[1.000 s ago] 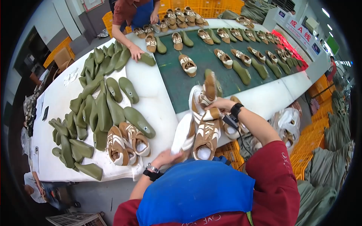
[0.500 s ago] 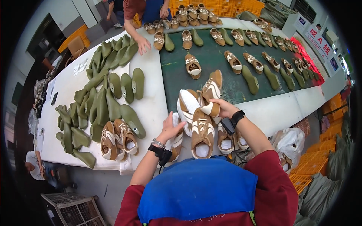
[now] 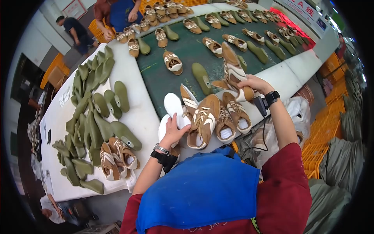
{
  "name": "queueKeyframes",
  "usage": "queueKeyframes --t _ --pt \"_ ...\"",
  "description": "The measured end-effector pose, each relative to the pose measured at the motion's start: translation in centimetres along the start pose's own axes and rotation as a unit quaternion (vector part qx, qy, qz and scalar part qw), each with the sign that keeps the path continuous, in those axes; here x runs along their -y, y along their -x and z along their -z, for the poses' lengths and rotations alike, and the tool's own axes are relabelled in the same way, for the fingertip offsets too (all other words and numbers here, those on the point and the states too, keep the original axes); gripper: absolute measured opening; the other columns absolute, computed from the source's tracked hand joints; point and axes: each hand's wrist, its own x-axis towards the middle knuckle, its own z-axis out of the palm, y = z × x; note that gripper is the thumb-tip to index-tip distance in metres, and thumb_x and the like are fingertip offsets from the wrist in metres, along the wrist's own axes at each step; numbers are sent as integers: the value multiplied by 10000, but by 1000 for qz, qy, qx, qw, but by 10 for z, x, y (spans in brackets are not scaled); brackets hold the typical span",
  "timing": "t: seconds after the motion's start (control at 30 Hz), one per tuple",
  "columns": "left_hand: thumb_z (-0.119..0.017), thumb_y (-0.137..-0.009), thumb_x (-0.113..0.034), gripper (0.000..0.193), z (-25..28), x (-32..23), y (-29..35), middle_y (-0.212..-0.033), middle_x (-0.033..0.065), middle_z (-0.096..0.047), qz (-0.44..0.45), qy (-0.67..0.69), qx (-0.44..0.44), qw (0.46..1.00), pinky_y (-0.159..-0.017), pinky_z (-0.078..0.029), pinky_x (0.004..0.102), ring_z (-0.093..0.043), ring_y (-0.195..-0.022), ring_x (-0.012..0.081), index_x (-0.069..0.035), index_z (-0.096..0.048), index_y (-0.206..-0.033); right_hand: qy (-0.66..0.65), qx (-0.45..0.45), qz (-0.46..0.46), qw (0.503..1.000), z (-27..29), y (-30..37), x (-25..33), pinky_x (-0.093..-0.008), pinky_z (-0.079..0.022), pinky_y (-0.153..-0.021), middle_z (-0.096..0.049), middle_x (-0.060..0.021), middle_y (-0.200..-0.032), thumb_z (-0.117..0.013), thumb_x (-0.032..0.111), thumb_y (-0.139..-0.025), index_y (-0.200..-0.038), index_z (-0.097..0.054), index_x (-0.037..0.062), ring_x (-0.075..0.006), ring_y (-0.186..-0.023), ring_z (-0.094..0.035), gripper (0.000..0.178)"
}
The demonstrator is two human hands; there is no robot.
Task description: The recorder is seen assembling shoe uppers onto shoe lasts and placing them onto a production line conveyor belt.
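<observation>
My left hand (image 3: 173, 129) is at a white insole (image 3: 172, 103), with fingers and thumb against its lower part. Another white piece (image 3: 165, 125) lies partly hidden beside that hand. Raised in my right hand (image 3: 255, 84) is a brown sneaker (image 3: 233, 67) with white stripes, toe upward. A second brown toe (image 3: 221, 84) shows just left of it; I cannot tell whether this is held too. Between my hands, a laced brown sneaker (image 3: 204, 120) stands at the table's near edge, beside more sneakers (image 3: 236, 110).
Green shoe lasts (image 3: 93, 128) are heaped on the white tabletop (image 3: 134, 89) at left, near brown sneakers (image 3: 117, 158). Sneakers and lasts line the green belt (image 3: 156, 84). Another person's hand (image 3: 133, 15) is at the far end. Orange crates (image 3: 307, 156) and a plastic bag (image 3: 297, 115) are at right.
My right hand has moved right with the sneaker. My left hand has come onto the white insole, which now shows tilted up. The far person's reaching hand has drawn back, and the view has shifted.
</observation>
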Motion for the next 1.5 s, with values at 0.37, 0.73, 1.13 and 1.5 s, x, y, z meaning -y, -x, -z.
queueKeyframes --t 0.37,0.73,1.13,1.5 --pt "-685 -640 -549 816 6 -15 -30 -1168 232 -488 17 -141 11 990 -956 -357 419 -441 -1117 363 -37 -429 -1221 475 -169 -136 853 -29 32 -101 -416 -427 -927 -425 -205 -1290 -746 396 -615 -1354 -286 46 -377 -1108 -503 938" --pt "-760 -616 -442 643 27 -16 47 -1020 214 -537 -133 -183 37 973 -829 -420 418 -508 -957 362 -65 -484 -1057 360 -75 22 930 -187 15 -41 -411 -428 -908 -481 -294 -1229 -656 477 -760 -1423 -171 96 -398 -1105 -516 905" --pt "-689 -694 -521 908 25 58 100 -1331 341 -288 -10 -203 57 978 -994 -329 465 -294 -1243 461 -36 -305 -1359 287 -75 50 954 -218 -107 -73 -358 -486 -776 -575 -254 -1056 -728 426 -671 -1345 -212 -105 -317 -910 -604 1001" --pt "-680 -720 -448 860 25 70 55 -1335 309 -331 -60 -65 13 996 -1016 -310 453 -329 -1237 439 -23 -300 -1364 -274 -53 31 960 -168 -83 -45 -290 -487 -626 -628 -99 -887 -687 95 -689 -989 -586 -16 -182 -724 -613 335"
